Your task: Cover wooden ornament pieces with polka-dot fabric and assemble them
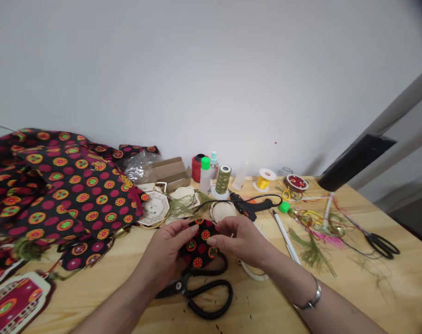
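Between my two hands is a small piece of black fabric (198, 246) printed with red, orange and green flowers. My left hand (169, 246) pinches its left edge, thumb on top. My right hand (236, 239) grips the upper right edge between thumb and fingers. Black-handled scissors (211, 299) lie on the table just below the fabric, their blades partly hidden by my left forearm. A pale ring (254, 273) rests under my right wrist. Beyond the fabric lies a round wooden piece (223, 212).
Matching patterned cloth (74, 190) is heaped at left. Behind my hands stand a green-capped bottle (205, 176), an olive thread spool (223, 180) and a yellow spool (264, 179). A black glue gun (252, 205) lies right of centre. Another pair of scissors (383, 245) sits far right.
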{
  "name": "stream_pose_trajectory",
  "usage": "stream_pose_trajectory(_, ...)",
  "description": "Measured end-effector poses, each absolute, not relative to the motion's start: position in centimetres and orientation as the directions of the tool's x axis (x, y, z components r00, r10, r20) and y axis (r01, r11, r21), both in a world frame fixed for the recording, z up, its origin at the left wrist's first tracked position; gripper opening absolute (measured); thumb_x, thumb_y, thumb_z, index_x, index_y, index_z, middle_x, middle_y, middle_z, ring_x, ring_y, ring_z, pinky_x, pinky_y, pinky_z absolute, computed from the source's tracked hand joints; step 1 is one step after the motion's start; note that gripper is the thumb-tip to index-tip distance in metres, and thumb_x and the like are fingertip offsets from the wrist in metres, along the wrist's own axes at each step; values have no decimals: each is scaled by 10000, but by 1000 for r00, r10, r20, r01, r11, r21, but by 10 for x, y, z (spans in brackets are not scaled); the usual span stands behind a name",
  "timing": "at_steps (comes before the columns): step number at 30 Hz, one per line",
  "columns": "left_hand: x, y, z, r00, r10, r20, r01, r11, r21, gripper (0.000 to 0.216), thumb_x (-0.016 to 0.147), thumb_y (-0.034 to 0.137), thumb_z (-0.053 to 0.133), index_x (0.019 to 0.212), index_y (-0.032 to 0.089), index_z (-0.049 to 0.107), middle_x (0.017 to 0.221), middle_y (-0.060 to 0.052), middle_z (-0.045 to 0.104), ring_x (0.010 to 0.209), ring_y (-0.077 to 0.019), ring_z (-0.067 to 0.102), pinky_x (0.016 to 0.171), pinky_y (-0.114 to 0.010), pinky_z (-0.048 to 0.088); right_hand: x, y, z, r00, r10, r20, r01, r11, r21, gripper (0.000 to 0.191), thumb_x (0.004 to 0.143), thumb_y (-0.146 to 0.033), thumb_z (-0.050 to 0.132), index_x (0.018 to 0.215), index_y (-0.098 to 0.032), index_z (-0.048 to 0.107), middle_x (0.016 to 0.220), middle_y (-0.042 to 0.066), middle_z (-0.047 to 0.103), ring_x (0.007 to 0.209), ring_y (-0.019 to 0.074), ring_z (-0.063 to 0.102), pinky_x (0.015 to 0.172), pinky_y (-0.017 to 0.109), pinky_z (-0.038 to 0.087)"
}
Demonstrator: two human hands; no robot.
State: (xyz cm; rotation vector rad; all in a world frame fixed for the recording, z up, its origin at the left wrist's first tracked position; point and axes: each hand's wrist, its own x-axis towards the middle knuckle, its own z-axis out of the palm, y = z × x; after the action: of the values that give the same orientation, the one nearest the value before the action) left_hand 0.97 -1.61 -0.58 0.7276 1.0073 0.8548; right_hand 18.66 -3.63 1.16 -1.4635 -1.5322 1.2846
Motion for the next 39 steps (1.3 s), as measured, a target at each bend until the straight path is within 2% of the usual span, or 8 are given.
stream_pose_trajectory(6, 10, -15, -7, 294, 874, -387, -313, 470, 825, 202, 672, 230, 735, 834, 126, 677, 728, -68, 729, 585, -156, 646, 567, -279, 535, 183, -36, 4, -145, 968, -207, 306, -155, -939, 217, 711, -339, 648, 699, -127, 604, 604, -26, 544, 534, 75, 414, 480, 194, 310)
stream_pose_trajectory(12, 10, -16, -5, 312, 870, -382, -253, 464, 849, 189, 656, 239, 752, 797, 132, 685, 671, -43, 718, 547, -127, 632, 519, -218, 508, 185, -34, 6, -136, 974, -182, 363, -122, -924, 182, 704, -284, 633, 614, -140, 568, 534, -49, 452, 510, 70, 354, 454, 197, 263)
stream_pose_trajectory(15, 11, -18, -3, 355, 849, -391, -215, 481, 850, 210, 631, 212, 768, 806, 127, 691, 676, -51, 721, 552, -138, 640, 531, -235, 522, 187, -34, 9, -157, 971, -178, 400, -103, -911, 187, 705, -267, 630, 585, -142, 561, 516, -54, 429, 502, 67, 340, 452, 198, 250)
stream_pose_trajectory(21, 10, -17, -7, 306, 877, -371, -286, 457, 842, 213, 658, 186, 743, 852, 121, 683, 746, -63, 727, 605, -148, 653, 579, -264, 546, 186, -34, 11, -150, 974, -172, 305, -120, -945, 274, 704, -391, 654, 729, -119, 627, 632, -6, 556, 563, 91, 428, 500, 208, 320)
stream_pose_trajectory(24, 10, -16, -7, 286, 891, -354, -337, 439, 833, 234, 672, 186, 734, 889, 127, 668, 813, -76, 725, 653, -158, 660, 604, -281, 551, 183, -35, 7, -171, 963, -208, 260, -159, -952, 281, 690, -388, 664, 750, -116, 625, 657, 0, 569, 564, 90, 431, 501, 208, 329)
stream_pose_trajectory(29, 10, -17, -5, 340, 872, -353, -320, 460, 829, 247, 669, 186, 738, 900, 138, 665, 804, -66, 717, 622, -161, 652, 569, -303, 556, 184, -35, -1, -113, 983, -147, 299, -108, -948, 187, 710, -311, 619, 654, -140, 568, 600, -23, 515, 554, 87, 405, 483, 201, 306)
stream_pose_trajectory(39, 11, -21, -6, 404, 833, -378, -205, 485, 850, 240, 635, 251, 764, 835, 130, 710, 752, -70, 728, 613, -174, 665, 610, -300, 551, 186, -41, 8, -227, 969, -100, 465, 18, -885, 157, 736, -240, 586, 605, -155, 572, 521, -62, 438, 500, 63, 327, 434, 188, 234)
